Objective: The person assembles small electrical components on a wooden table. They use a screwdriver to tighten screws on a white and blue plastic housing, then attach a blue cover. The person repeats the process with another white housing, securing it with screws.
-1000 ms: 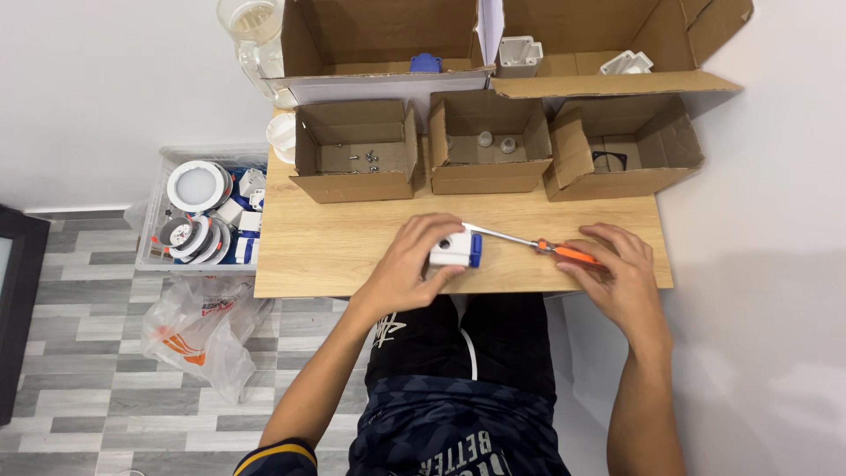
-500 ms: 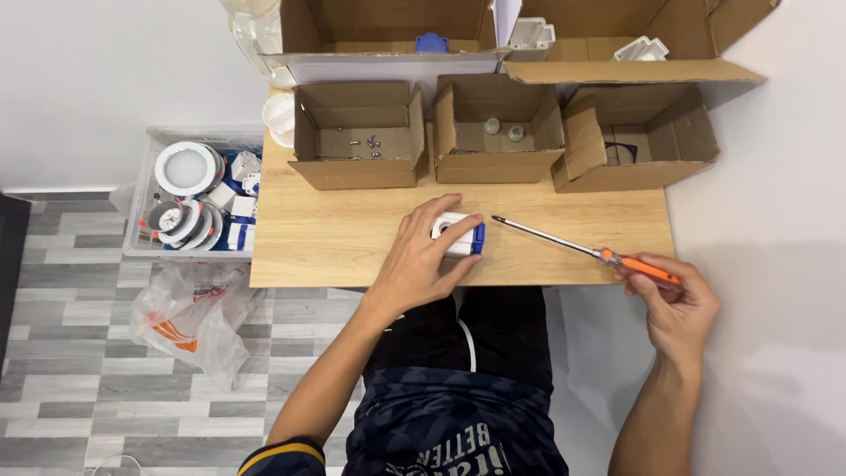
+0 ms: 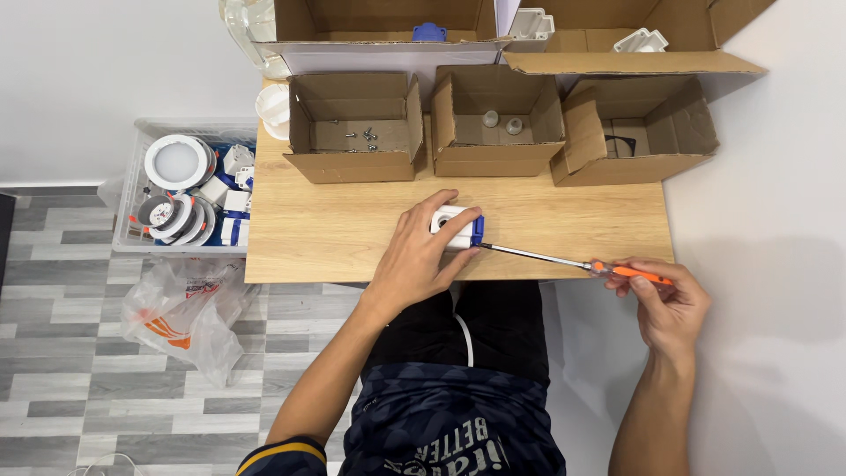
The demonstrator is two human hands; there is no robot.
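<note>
Head view, white box (image 3: 451, 222) under left hand (image 3: 416, 256)

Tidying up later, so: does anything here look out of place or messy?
On the floor left of the wooden table, a crumpled plastic bag lies loose beside the white crate of round fittings. Nothing looks spilled or broken.

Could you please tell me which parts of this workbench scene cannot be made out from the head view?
- Most of the small white and blue box: the left hand covers it.
- Where the screwdriver tip meets that box: too small to tell.
- The screwdriver's orange handle: partly wrapped by the right hand.
- The small parts in the left carton and the middle carton: too small to identify.
- The upper cartons: cut off by the top edge.
</note>
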